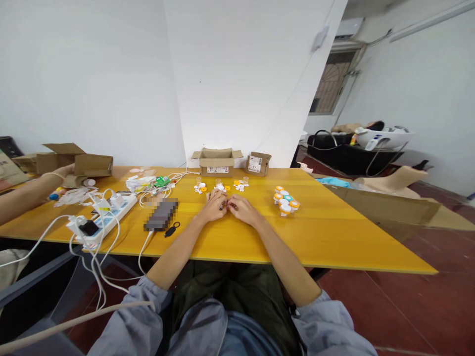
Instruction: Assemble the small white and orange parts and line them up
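Close together over the middle of the table, my left hand [214,206] and my right hand [242,208] both have their fingers curled inward. Whatever lies between the fingertips is small and mostly hidden, so I cannot make it out. Just beyond the hands lie loose white and orange round parts [203,190], with more white pieces [241,187] to the right. Small clear cups [246,180] stand behind them. Off to my right sits a cluster of clear little containers with orange, white and teal lids [286,199], apart from both hands.
An open cardboard box [216,163] and a smaller box [258,163] stand at the back. Left are a power strip [111,217] with cables, a pixelated dark device [162,215] and a black key fob [171,229]. Another person's arm [33,195] reaches in at far left.
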Motion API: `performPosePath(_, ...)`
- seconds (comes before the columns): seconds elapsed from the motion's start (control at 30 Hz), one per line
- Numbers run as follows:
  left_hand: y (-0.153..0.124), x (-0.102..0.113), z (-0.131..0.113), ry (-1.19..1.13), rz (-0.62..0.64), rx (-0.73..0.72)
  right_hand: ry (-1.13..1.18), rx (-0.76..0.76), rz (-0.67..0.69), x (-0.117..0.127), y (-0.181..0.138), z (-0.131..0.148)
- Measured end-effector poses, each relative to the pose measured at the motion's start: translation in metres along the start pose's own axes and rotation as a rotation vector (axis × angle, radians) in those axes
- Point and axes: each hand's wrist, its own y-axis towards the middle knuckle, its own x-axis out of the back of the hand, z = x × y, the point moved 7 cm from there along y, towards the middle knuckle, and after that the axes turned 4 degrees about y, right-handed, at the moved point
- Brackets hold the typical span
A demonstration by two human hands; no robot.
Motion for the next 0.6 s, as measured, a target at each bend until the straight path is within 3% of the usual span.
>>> performPosePath(0.6,-0.0004,0.0015,-0.0009,0.002,-0.018,-0.017,-0.003,0.015,-0.026,-0.0011,-0.0008,-0.0049)
